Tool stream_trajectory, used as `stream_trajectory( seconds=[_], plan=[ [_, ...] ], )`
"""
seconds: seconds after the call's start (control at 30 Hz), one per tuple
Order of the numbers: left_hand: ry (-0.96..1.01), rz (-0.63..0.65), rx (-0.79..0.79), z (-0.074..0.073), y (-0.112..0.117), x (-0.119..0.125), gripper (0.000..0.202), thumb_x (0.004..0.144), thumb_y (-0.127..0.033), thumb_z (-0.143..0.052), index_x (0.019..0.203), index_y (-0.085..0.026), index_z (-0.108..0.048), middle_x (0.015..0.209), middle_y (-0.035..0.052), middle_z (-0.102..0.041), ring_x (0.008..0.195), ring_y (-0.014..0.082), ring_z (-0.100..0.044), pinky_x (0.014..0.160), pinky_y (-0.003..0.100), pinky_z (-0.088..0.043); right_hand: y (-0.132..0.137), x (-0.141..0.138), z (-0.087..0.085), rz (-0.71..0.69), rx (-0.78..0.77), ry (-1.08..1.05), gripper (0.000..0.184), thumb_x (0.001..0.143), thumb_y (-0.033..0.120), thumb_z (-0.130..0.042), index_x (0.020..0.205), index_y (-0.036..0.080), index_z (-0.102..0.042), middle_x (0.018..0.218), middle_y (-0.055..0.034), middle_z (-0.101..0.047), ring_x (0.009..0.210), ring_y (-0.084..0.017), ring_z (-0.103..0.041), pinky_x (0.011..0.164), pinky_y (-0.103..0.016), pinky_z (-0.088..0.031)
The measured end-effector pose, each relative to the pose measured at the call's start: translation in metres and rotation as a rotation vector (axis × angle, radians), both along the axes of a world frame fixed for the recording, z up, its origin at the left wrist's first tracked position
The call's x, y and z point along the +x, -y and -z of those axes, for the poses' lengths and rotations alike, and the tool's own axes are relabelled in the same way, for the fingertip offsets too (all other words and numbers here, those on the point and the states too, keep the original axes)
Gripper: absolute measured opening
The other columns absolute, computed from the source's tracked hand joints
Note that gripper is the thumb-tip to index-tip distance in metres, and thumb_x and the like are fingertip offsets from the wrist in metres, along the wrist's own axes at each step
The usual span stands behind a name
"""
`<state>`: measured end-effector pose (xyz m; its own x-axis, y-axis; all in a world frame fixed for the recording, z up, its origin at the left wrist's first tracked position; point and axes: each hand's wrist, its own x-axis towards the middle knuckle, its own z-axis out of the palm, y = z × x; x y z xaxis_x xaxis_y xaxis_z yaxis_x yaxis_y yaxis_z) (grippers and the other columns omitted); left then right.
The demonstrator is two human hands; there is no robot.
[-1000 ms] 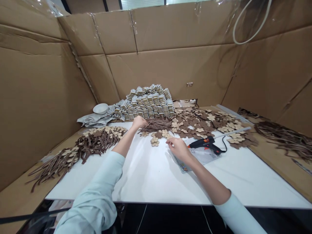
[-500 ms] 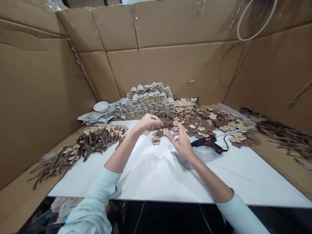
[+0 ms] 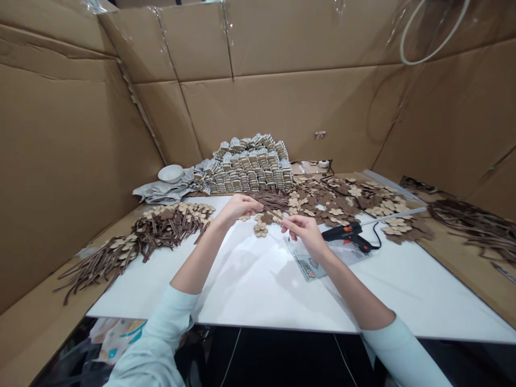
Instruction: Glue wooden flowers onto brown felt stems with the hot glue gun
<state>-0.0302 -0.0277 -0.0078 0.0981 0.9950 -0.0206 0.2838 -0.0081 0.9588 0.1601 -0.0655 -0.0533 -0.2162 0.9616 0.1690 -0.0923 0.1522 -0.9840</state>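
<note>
A thin brown strip [image 3: 272, 213] is stretched between my two hands above the white board [image 3: 250, 290]. My left hand [image 3: 238, 208] pinches its far left end, and my right hand [image 3: 305, 232] pinches the other end, lower and to the right. Just beneath the strip lie a few tan felt flowers [image 3: 260, 229]. Behind my hands is a bundle of brown strips [image 3: 274, 199]. A black glue gun [image 3: 347, 232] rests to the right of my right hand, over a clear printed sheet [image 3: 308, 267].
Brown and tan flowers [image 3: 338, 201] are heaped at the back right. Stacked small packets [image 3: 250, 166] stand behind, beside a white bowl [image 3: 170, 173]. Flowers with strip stems [image 3: 161, 231] lie at left, more loose strips [image 3: 475, 223] at far right. Cardboard walls [image 3: 290, 115] enclose the table.
My right hand has gone from spread fingers to a pinch on the strip's end. The strip now shows taut between both hands. The view has shifted slightly.
</note>
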Motion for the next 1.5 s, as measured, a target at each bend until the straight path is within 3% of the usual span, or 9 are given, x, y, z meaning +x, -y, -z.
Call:
stream_trajectory(
  seconds=[0.13, 0.23, 0.33, 0.47, 0.67, 0.9, 1.03, 1.27, 1.5],
  plan=[
    [-0.192, -0.074, 0.073, 0.014, 0.005, 0.01, 0.01, 0.06, -0.019, -0.059, 0.064, -0.011, -0.065, 0.065, 0.006, -0.065, 0.059, 0.0139, -0.057, 0.057, 0.025, -0.044, -0.001, 0.002, 0.001, -0.024, -0.02, -0.084, 0.026, 0.059, 0.04, -0.067, 0.065, 0.015, -0.063, 0.06, -0.0012, -0.061, 0.04, -0.004, -0.036, 0.039, -0.021, -0.026],
    [-0.295, -0.131, 0.478, 0.024, 0.019, 0.029, 0.022, 0.058, -0.011, -0.059, 0.078, -0.016, -0.066, 0.092, 0.0062, -0.067, 0.092, 0.0206, -0.057, 0.083, 0.033, -0.044, -0.003, 0.003, 0.003, 0.028, -0.014, -0.111, 0.024, 0.056, 0.038, -0.069, 0.064, 0.014, -0.066, 0.055, 0.0003, -0.058, 0.042, -0.005, -0.035, 0.041, -0.022, -0.024],
    [-0.201, 0.042, 0.679, 0.035, 0.035, 0.048, 0.028, 0.063, -0.008, -0.055, 0.088, -0.017, -0.065, 0.094, 0.005, -0.066, 0.089, 0.0176, -0.059, 0.081, 0.031, -0.046, -0.004, 0.003, 0.004, 0.08, -0.025, -0.128, 0.023, 0.053, 0.035, -0.071, 0.062, 0.015, -0.067, 0.045, 0.0037, -0.048, 0.042, -0.005, -0.032, 0.042, -0.023, -0.021],
    [0.05, 0.084, 0.51, 0.046, 0.045, 0.061, 0.023, 0.073, -0.019, -0.056, 0.093, -0.015, -0.066, 0.091, 0.0076, -0.067, 0.078, 0.0157, -0.062, 0.072, 0.027, -0.05, -0.006, 0.003, 0.006, 0.084, -0.045, -0.146, 0.022, 0.052, 0.035, -0.071, 0.062, 0.015, -0.068, 0.046, 0.0029, -0.049, 0.042, -0.005, -0.031, 0.042, -0.023, -0.02],
    [0.286, -0.004, 0.239, 0.049, 0.041, 0.056, 0.021, 0.066, -0.022, -0.065, 0.083, -0.012, -0.07, 0.084, 0.007, -0.069, 0.069, 0.0157, -0.063, 0.06, 0.026, -0.052, -0.007, 0.003, 0.007, 0.021, -0.049, -0.149, 0.02, 0.052, 0.033, -0.071, 0.062, 0.015, -0.069, 0.047, 0.0022, -0.052, 0.046, -0.006, -0.038, 0.046, -0.023, -0.028],
    [0.538, 0.002, -0.026, 0.051, 0.038, 0.052, 0.026, 0.048, -0.019, -0.077, 0.071, -0.011, -0.069, 0.069, 0.0039, -0.068, 0.062, 0.0125, -0.062, 0.071, 0.028, -0.052, -0.006, 0.003, 0.004, 0.011, -0.146, -0.142, 0.021, 0.046, 0.028, -0.075, 0.061, 0.014, -0.069, 0.055, -0.0003, -0.062, 0.05, -0.007, -0.049, 0.053, -0.024, -0.04],
    [0.578, -0.005, -0.16, 0.049, 0.037, 0.052, 0.019, 0.049, -0.013, -0.076, 0.065, -0.01, -0.068, 0.065, 0.0033, -0.067, 0.06, 0.0113, -0.062, 0.072, 0.026, -0.052, -0.004, 0.003, 0.0, 0.062, -0.22, -0.095, 0.025, 0.041, 0.025, -0.077, 0.06, 0.013, -0.067, 0.05, -0.0003, -0.062, 0.044, -0.009, -0.053, 0.051, -0.024, -0.044],
    [0.582, -0.022, -0.188, 0.051, 0.035, 0.052, 0.004, 0.055, -0.011, -0.069, 0.058, -0.011, -0.065, 0.065, 0.0035, -0.066, 0.062, 0.0105, -0.061, 0.073, 0.025, -0.052, -0.007, 0.005, 0.003, 0.124, -0.207, 0.032, 0.019, 0.043, 0.018, -0.075, 0.057, 0.011, -0.065, 0.044, -0.0004, -0.06, 0.038, -0.008, -0.051, 0.035, -0.017, -0.036],
    [0.501, -0.022, -0.157, 0.051, 0.036, 0.054, 0.022, 0.048, -0.026, -0.077, 0.062, -0.011, -0.068, 0.067, 0.0032, -0.066, 0.061, 0.0091, -0.058, 0.067, 0.022, -0.05, -0.009, 0.004, 0.009, 0.092, -0.173, 0.066, 0.022, 0.042, 0.021, -0.075, 0.058, 0.011, -0.063, 0.041, 0.0008, -0.058, 0.033, -0.008, -0.048, 0.033, -0.018, -0.034]
  ],
)
